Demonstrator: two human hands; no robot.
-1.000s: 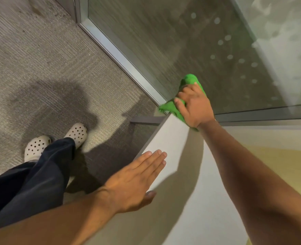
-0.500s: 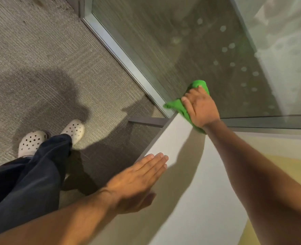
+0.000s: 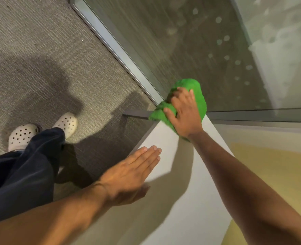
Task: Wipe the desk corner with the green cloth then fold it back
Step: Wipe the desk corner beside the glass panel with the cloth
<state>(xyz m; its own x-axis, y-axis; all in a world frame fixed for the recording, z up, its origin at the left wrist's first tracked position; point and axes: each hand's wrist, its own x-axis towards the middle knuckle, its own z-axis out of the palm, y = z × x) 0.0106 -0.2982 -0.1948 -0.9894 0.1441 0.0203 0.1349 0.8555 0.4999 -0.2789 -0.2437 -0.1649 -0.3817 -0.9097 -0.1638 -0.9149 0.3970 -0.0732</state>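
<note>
The green cloth (image 3: 197, 96) lies bunched on the far corner of the white desk (image 3: 165, 138), next to the glass wall. My right hand (image 3: 185, 112) presses down on it, fingers spread over the cloth and partly gripping it. Part of the cloth hangs over the desk's left edge. My left hand (image 3: 130, 174) rests flat near the desk's left edge, fingers straight and together, holding nothing.
A glass wall (image 3: 208, 50) with a metal frame (image 3: 114, 45) runs right behind the corner. A yellow-tan panel (image 3: 279, 174) covers the desk's right side. Grey carpet (image 3: 40, 59) lies to the left, with my legs and white clogs (image 3: 64, 122).
My right hand has shifted the cloth slightly along the corner, with its fingers now spread wider over it. My left hand stays in place on the desk edge.
</note>
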